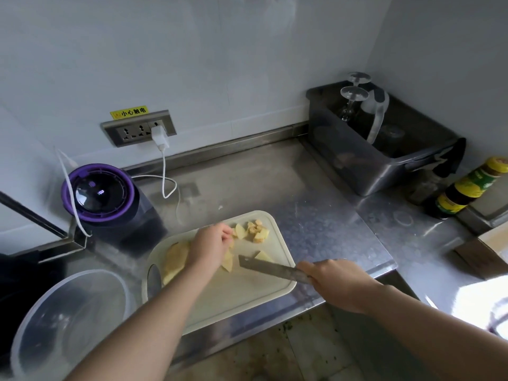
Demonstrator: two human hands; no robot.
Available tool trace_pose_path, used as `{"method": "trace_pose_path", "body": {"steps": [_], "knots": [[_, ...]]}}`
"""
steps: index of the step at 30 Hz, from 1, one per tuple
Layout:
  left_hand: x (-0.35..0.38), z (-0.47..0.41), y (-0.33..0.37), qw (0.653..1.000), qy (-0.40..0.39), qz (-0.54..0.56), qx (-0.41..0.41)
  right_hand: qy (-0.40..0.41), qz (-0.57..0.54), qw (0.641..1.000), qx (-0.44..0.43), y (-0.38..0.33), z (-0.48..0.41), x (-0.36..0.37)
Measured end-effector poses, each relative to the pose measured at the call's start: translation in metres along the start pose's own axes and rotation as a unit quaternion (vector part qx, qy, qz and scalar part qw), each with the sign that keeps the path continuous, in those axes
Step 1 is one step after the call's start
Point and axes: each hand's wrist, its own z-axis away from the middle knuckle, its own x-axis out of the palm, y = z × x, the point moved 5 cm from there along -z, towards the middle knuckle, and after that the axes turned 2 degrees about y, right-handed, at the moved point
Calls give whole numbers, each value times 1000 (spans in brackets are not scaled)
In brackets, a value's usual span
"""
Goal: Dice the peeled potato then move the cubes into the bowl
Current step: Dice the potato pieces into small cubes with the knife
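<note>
Potato cubes (255, 231) at curled left grip (211, 243)

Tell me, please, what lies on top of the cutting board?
On the cutting board lie potato cubes at the far end, larger potato slices on the left and one wedge beside the knife. The left hand covers the middle; what lies beneath it is hidden.

Only the person's two arms are in view. The left hand (210, 247) and left forearm (154, 323) are bare all the way to the lower edge. The right hand (334, 281) and right forearm (426, 325) are likewise bare out to the right edge. Both forearms look smooth and slender. The fingers are blurred, so finer detail cannot be made out.
</note>
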Motion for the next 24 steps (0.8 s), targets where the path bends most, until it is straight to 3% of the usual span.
{"method": "trace_pose_path", "body": {"steps": [3,7,12,18,24], "knots": [[-25,-7,-8,999,17,-6,37,-20,28,999,-25,-6,-8,5],[-27,-8,-11,990,-51,-96,89,-20,56,998,-14,1,-26,4],[-15,1,-4,953,-110,-228,165,-3,64,998,-3,7,-42,-5],[5,4,2,901,-132,-361,203,19,12,1000,-3,6,-43,-8],[8,3,3,893,-131,-377,208,63,-51,997,10,10,-32,-14]]}}
